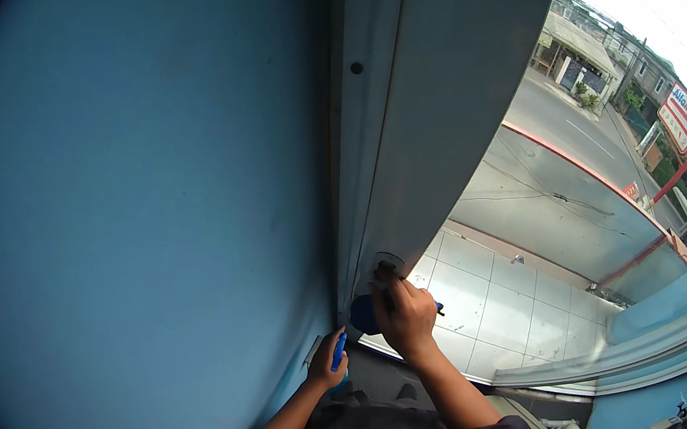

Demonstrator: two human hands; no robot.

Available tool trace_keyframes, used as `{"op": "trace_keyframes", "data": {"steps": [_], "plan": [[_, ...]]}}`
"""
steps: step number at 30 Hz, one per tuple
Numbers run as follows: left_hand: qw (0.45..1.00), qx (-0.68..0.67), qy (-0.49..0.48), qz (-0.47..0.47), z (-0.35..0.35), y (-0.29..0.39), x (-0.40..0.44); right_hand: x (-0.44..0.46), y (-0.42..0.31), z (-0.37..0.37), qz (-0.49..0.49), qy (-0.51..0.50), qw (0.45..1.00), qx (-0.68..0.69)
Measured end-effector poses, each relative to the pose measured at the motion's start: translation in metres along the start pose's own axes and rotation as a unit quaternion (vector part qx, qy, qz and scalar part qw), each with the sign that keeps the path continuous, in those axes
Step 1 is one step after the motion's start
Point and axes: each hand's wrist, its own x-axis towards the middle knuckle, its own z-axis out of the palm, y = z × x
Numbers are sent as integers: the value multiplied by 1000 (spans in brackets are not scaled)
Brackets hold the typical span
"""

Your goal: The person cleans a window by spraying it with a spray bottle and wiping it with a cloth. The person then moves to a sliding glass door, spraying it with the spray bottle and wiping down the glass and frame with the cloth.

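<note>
My right hand (407,315) is raised to the lower part of a pale frame panel (424,100). Its thumb and fingers are closed at a dark spot inside a round outline (388,258) on the panel; what they pinch is too small to tell. Behind that hand shows a dark blue rounded object (363,315), and a small dark tip sticks out on its other side; I cannot tell whether they are one thing. Lower and to the left, beside the blue wall, my left hand (325,364) is wrapped around a slim bright blue object (339,351), its kind unclear.
A large blue wall (145,223) fills the left side. A dark round hole (356,69) marks the frame higher up. Through the opening at right lie a tiled ledge (502,298), a red-edged canopy (564,177), a road (574,123) and a store sign (684,117).
</note>
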Motion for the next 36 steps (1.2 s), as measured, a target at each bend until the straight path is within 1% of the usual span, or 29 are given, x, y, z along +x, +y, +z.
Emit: {"op": "trace_keyframes", "data": {"steps": [1, 2, 3, 4, 5, 7, 9, 10, 11, 12, 13, 14, 15, 16, 17, 18, 19, 21, 22, 23, 25, 27, 29, 33, 35, 36], "plan": [[1000, -6, 1, 11, -6, 14, 5, -10, 3, 4, 5, -16, 1000, 19], [1000, -6, 3, 5, -13, 24, 9, -21, 7, 11, 9, 15, 998, 68], [1000, -13, -13, 21, -20, 33, 13, -28, 10, 18, 8, 11, 997, 71], [999, -20, -30, 37, -25, 42, 17, -35, 14, 22, -11, -5, 999, 37], [999, -20, -28, 33, -29, 47, 20, -39, 16, 25, -29, -21, 999, 3], [995, 51, -23, 87, -39, 57, 27, -41, 15, 27, -8, -25, 1000, 3], [994, 50, -26, 96, -60, 85, 37, -51, 21, 27, 67, -45, 995, 62], [993, 45, -27, 106, -73, 102, 42, -58, 16, 24, 175, -88, 976, 100], [993, 45, -31, 106, -86, 119, 47, -73, 22, 28, 213, -141, 962, 100], [994, 37, -65, 80, -98, 137, 53, -87, 30, 38, 288, -186, 923, 172], [993, 30, -100, 55, -108, 154, 59, -104, 40, 52, 359, -227, 873, 241], [993, 29, -104, 56, -117, 171, 65, -130, 52, 80, 309, -145, 905, 255], [988, 85, -110, 67, -124, 188, 72, -134, 55, 93, 312, -142, 904, 254], [980, 140, -115, 78, -127, 200, 79, -133, 57, 102, 381, -166, 842, 345], [980, 139, -117, 78, -128, 207, 85, -130, 56, 105, 444, -186, 764, 429], [973, 186, -101, 92, -128, 212, 91, -124, 55, 107, 500, -215, 706, 452], [962, 234, -85, 109, -127, 216, 97, -123, 52, 111, 501, -211, 705, 455], [955, 256, -76, 130, -124, 217, 105, -122, 48, 126, 509, -205, 700, 456], [952, 267, -70, 135, -122, 218, 107, -123, 43, 133, 508, -158, 677, 508], [948, 277, -65, 141, -121, 220, 109, -122, 40, 131, 509, -151, 675, 511], [952, 266, -65, 138, -119, 222, 109, -117, 37, 126, 496, -158, 685, 510], [957, 255, -62, 128, -118, 224, 108, -115, 38, 126, 502, -174, 676, 511], [954, 265, -43, 133, -115, 224, 107, -116, 39, 128, 485, -177, 694, 502], [950, 284, -35, 124, -112, 222, 105, -117, 39, 136, 480, -180, 698, 501], [953, 279, -27, 120, -111, 221, 105, -116, 40, 142, 463, -188, 723, 477], [953, 278, -25, 122, -111, 222, 105, -117, 41, 144, 461, -187, 725, 477]]}}
